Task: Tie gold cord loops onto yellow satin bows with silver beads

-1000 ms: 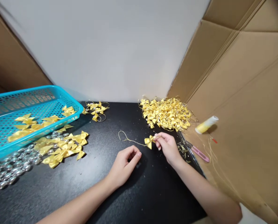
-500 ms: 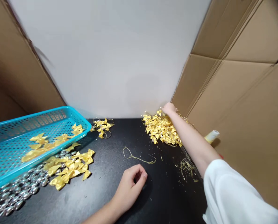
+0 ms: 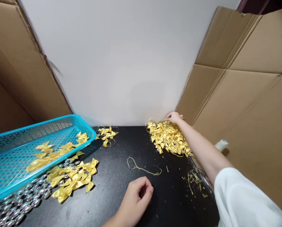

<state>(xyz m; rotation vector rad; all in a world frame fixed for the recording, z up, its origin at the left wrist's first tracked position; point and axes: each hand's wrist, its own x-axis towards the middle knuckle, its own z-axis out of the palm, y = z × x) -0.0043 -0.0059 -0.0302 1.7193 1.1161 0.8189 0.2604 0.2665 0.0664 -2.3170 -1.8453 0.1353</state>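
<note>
Right hand [image 3: 174, 117], fingers together, touches the far edge of the heap of gold bows [image 3: 169, 138]; these look light, soft, best pinched at the knot. Left hand [image 3: 136, 198], loosely curled and empty, rests nearer than the heap.

Bright yellow satin bows [image 3: 169, 138] lie heaped on a speckled black table [image 3: 122, 189]. The perforated basket [image 3: 17, 148] is turquoise, the beads [image 3: 15, 205] beside it silver. The cardboard [image 3: 249, 94] is plain brown, the sleeve [image 3: 240, 198] white.

Two bare hands, the left hand [image 3: 134, 201] without rings or watch; the right hand [image 3: 174, 117] on an arm wearing a short white sleeve [image 3: 243, 198]
</note>
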